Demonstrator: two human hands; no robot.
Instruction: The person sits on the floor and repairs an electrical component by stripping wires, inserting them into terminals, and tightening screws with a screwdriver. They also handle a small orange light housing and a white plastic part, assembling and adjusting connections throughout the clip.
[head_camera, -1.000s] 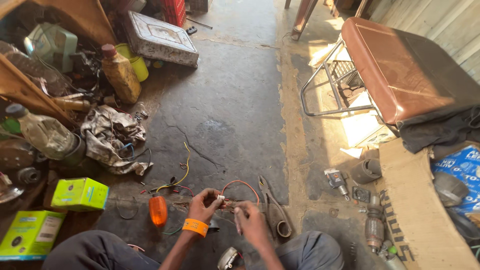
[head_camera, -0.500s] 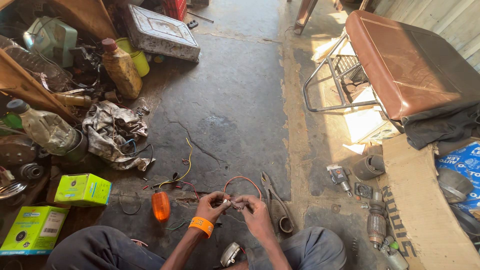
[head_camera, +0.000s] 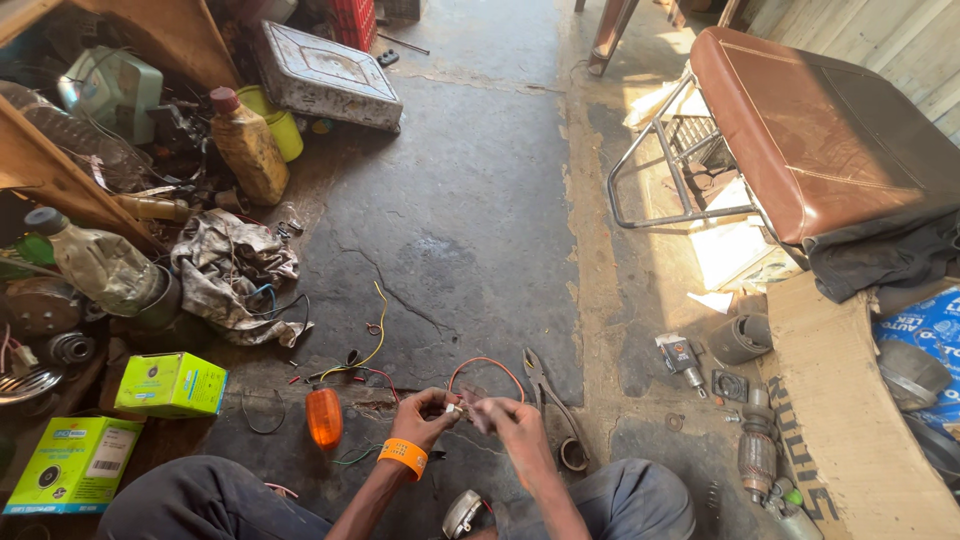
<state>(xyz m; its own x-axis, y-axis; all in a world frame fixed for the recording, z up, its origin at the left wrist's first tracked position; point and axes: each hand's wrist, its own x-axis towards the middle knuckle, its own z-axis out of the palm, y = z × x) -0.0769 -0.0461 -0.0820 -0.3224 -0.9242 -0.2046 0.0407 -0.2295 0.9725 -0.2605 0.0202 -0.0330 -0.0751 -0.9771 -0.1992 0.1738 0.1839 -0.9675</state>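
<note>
A person sits on a cracked, oil-stained concrete floor (head_camera: 480, 230) in a cluttered workshop, knees at the near edge. The left hand (head_camera: 425, 412), an orange wristband (head_camera: 404, 457) on its wrist, and the right hand (head_camera: 508, 418) meet just above the floor, both pinched on a small connector (head_camera: 458, 408) at the end of a red wire (head_camera: 486, 364) that loops away from them; what the fingertips grip beyond that is too small to tell. An orange indicator lens (head_camera: 324, 417) lies just left of the hands, pliers (head_camera: 545, 385) just right. Far left stand a yellow oil bottle (head_camera: 246, 146), a crumpled rag (head_camera: 234, 272) and two green boxes (head_camera: 172, 384), with a dented metal tray (head_camera: 322, 78) beyond. At right, a brown padded seat (head_camera: 815, 125) on a metal frame catches sunlight beside a cardboard sheet (head_camera: 845, 400) and scattered metal parts. Compared with half a second ago, the view has tipped slightly downward and the hands have stayed together on the wire, shifting little; the things on the floor lie as they did.
</note>
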